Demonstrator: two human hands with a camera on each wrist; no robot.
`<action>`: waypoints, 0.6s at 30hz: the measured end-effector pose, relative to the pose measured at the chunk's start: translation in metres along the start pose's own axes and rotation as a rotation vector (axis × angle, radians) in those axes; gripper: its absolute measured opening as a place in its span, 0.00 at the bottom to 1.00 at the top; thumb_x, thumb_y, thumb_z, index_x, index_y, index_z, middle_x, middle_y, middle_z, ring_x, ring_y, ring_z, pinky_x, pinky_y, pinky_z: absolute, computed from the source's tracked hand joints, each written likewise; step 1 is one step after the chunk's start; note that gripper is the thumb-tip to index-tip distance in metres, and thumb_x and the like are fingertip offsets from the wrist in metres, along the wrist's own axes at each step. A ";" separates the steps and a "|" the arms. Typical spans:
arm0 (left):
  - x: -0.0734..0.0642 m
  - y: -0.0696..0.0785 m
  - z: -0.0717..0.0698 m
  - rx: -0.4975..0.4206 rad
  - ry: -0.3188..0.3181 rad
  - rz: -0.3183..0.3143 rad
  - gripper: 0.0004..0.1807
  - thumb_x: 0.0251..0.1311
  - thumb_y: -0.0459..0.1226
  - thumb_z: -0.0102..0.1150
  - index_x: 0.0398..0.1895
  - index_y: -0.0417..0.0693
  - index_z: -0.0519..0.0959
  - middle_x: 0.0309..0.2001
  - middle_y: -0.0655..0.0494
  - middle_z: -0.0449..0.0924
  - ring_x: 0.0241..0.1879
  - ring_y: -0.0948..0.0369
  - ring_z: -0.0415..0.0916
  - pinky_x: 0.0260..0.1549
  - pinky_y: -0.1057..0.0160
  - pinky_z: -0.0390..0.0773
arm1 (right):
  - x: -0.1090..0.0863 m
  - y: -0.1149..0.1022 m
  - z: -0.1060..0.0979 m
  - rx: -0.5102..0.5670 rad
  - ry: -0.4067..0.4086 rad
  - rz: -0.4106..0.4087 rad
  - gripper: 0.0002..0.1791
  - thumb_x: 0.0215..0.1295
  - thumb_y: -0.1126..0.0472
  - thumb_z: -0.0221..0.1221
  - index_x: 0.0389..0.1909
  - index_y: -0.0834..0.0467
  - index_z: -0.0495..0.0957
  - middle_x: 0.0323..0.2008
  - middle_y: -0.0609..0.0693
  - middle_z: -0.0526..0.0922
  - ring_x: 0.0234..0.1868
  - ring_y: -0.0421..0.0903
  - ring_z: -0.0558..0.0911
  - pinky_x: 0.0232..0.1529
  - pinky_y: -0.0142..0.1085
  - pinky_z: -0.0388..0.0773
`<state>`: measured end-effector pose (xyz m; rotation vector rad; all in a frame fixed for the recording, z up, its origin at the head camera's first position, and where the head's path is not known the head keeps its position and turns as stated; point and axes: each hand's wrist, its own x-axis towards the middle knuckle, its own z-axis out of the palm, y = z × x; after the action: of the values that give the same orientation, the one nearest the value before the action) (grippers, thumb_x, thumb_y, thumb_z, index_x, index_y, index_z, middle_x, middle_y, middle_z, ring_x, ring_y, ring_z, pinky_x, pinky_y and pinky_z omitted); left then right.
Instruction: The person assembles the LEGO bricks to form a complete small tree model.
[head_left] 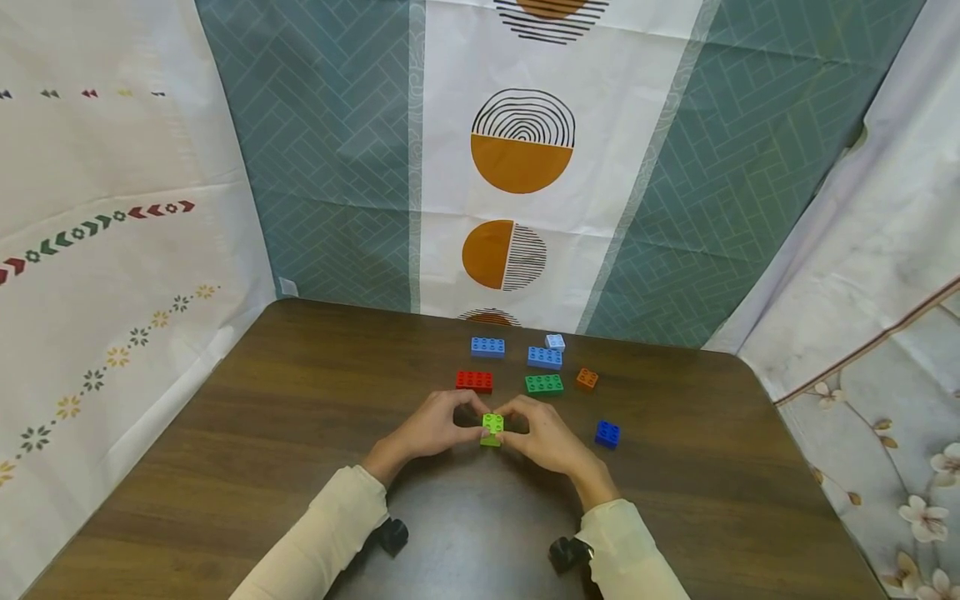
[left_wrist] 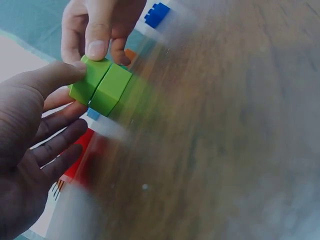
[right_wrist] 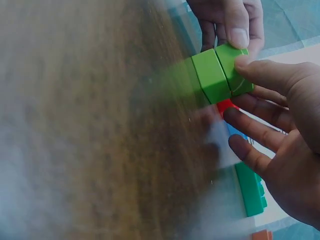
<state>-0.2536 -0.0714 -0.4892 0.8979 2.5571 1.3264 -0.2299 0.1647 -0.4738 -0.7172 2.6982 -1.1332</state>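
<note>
Two lime green toy building blocks are stacked at the middle of the table, the upper block [head_left: 492,422] over the lower block [head_left: 491,442]. My left hand [head_left: 433,425] pinches the upper one from the left, its thumb on the near side. From the right, my right hand [head_left: 550,433] pinches that same block. Both wrist views show a thin seam between the upper block [left_wrist: 89,82] and the lower block [right_wrist: 210,75]. The other fingers of each hand are spread loosely and hold nothing. Studs between the two blocks are hidden.
Behind the hands lie a red block [head_left: 474,381], a green block [head_left: 543,384], two light blue blocks [head_left: 487,347], a small pale block [head_left: 555,342] and an orange block [head_left: 587,378]. A dark blue block [head_left: 607,434] sits to the right. Curtains border the brown table [head_left: 300,400].
</note>
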 end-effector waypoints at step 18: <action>0.000 0.000 -0.002 -0.001 -0.037 0.021 0.11 0.62 0.42 0.72 0.46 0.58 0.82 0.46 0.64 0.87 0.47 0.61 0.82 0.51 0.55 0.82 | 0.000 0.003 0.002 0.036 -0.020 0.012 0.16 0.67 0.57 0.68 0.55 0.50 0.82 0.51 0.45 0.84 0.55 0.48 0.79 0.60 0.55 0.79</action>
<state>-0.2544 -0.0731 -0.4876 0.9428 2.5260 1.3041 -0.2306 0.1654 -0.4776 -0.7025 2.6551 -1.1625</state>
